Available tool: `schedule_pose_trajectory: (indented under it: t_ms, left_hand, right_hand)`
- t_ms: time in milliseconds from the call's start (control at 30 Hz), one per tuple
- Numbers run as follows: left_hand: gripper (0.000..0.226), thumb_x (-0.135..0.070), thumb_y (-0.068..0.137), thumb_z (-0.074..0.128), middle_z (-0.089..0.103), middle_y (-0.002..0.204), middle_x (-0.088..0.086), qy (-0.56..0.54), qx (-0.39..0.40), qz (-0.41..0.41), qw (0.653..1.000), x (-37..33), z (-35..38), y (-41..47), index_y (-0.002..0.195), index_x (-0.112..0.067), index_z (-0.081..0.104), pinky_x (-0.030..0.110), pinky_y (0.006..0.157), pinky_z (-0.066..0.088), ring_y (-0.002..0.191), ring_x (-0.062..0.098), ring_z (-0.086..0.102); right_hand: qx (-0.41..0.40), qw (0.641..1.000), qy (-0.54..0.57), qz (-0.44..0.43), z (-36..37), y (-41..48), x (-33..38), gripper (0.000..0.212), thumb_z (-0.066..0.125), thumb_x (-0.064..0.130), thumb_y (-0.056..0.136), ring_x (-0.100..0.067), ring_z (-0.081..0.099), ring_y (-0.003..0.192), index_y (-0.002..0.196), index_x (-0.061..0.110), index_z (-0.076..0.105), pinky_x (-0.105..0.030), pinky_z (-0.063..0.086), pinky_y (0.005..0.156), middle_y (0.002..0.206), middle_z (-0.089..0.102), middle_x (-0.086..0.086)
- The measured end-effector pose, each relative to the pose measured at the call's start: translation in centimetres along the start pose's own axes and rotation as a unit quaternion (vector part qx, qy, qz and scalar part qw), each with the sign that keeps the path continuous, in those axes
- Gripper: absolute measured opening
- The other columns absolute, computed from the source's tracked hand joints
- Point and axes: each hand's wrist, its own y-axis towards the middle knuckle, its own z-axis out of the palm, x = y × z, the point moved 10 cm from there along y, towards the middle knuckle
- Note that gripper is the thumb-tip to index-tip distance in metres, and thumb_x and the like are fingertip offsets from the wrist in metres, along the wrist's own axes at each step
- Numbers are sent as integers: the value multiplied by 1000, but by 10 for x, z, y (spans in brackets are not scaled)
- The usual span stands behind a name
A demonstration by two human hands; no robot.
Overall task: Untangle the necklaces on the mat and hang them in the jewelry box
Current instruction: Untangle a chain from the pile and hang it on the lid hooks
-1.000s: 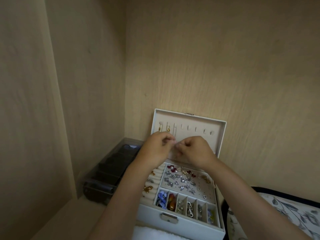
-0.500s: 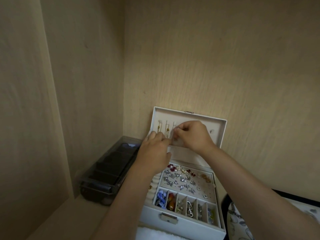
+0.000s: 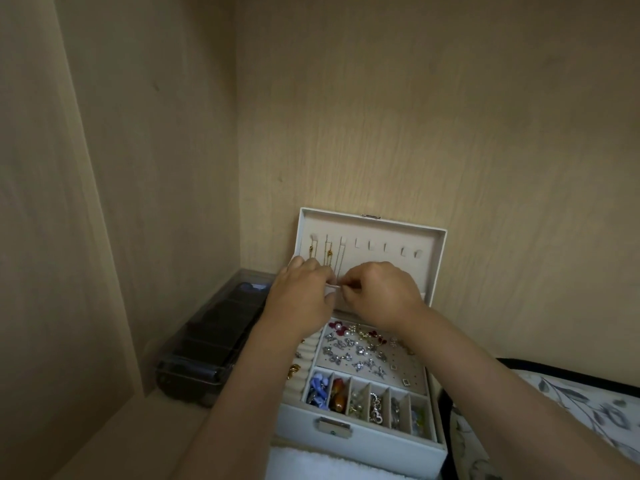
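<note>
Head view: the left hand (image 3: 300, 296) and right hand (image 3: 381, 293) meet before the upright lid (image 3: 398, 237) of the open jewelry box (image 3: 301, 421). Three gold necklaces (image 3: 328, 255) hang from hooks just above the knuckles. The right hand pinches the lower end of the rightmost necklace (image 3: 342, 261). The left hand's fingers curl just beside it, and I cannot tell whether they grip anything. A dark case (image 3: 207, 336) lies left of the left hand.

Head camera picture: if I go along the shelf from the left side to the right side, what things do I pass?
Dark storage case → white jewelry box → flower-patterned bag.
</note>
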Motion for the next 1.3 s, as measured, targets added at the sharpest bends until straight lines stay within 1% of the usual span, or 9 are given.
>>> schedule_pose_trajectory:
  t_ms: [133, 233, 600, 767, 900, 1000, 1133, 1233, 1300]
  left_hand:
    - [32, -35, 94, 56, 56, 121, -9, -9, -2, 20, 1000, -20, -3, 1, 125, -30, 57, 33, 98, 37, 114, 13, 41]
    - [33, -35, 94, 54, 56, 123, -10, -38, 2, 46, 998, -52, -5, 0, 127, -31, 56, 35, 98, 37, 116, 12, 42]
    - [24, -29, 97, 53, 64, 114, -6, -101, 106, 106, 984, -171, 52, -34, 117, -23, 66, 30, 89, 48, 105, 13, 56]
    - [23, -26, 96, 54, 63, 108, 0, -92, 224, 100, 965, -217, 104, -51, 109, -18, 71, 30, 83, 51, 96, 16, 60]
    - [27, -26, 92, 55, 58, 115, 5, -82, 276, 116, 951, -242, 138, -70, 114, -18, 69, 34, 89, 50, 102, 21, 57]
    - [34, -22, 94, 55, 52, 125, 2, -74, 265, 122, 954, -247, 145, -75, 127, -18, 63, 32, 103, 42, 116, 17, 49]
    - [24, -16, 94, 59, 63, 113, -3, -148, 246, 141, 948, -265, 142, -77, 114, -18, 72, 24, 97, 45, 105, 8, 56]
    - [24, -19, 96, 59, 60, 112, -11, -172, 199, 108, 959, -264, 143, -75, 116, -25, 69, 16, 94, 43, 104, 4, 55]
    - [27, -18, 96, 58, 57, 117, -11, -147, 158, 103, 971, -258, 143, -75, 121, -26, 65, 14, 96, 39, 110, 5, 50]
  right_hand:
    - [-24, 999, 46, -8, -27, -18, -16, 28, 60, 33, 93, -11, 63, 106, 119, 29, 70, -35, 54, 87, 118, 67, 9]
    - [-31, 994, 104, 16, -47, -43, -48, 23, 64, 28, 91, -7, 62, 104, 113, 28, 73, -30, 52, 93, 113, 67, 11]
    - [118, 973, 126, 155, -26, -170, -193, 20, 65, 22, 93, -7, 63, 103, 111, 25, 74, -15, 46, 87, 110, 67, 11]
    - [106, 991, 17, 84, -6, -196, -191, 33, 54, 28, 96, -15, 56, 108, 124, 39, 67, -26, 44, 83, 122, 62, 8]
    - [110, 993, -11, 40, 3, -211, -193, 38, 47, 29, 95, -23, 50, 118, 130, 33, 63, -32, 38, 94, 135, 58, 6]
    - [126, 991, -10, 34, -3, -222, -206, 39, 47, 28, 95, -21, 54, 118, 129, 34, 65, -35, 43, 100, 134, 60, 4]
    - [124, 989, -39, 71, -23, -238, -232, 30, 51, 33, 91, -17, 60, 108, 111, 33, 74, -33, 42, 98, 118, 66, 8]
    - [101, 987, -54, 108, -38, -251, -243, 23, 54, 37, 89, -16, 60, 90, 88, 25, 73, -34, 45, 91, 96, 66, 6]
    - [76, 989, -53, 118, -43, -255, -244, 22, 54, 36, 91, -17, 59, 88, 86, 23, 71, -32, 45, 85, 94, 63, 4]
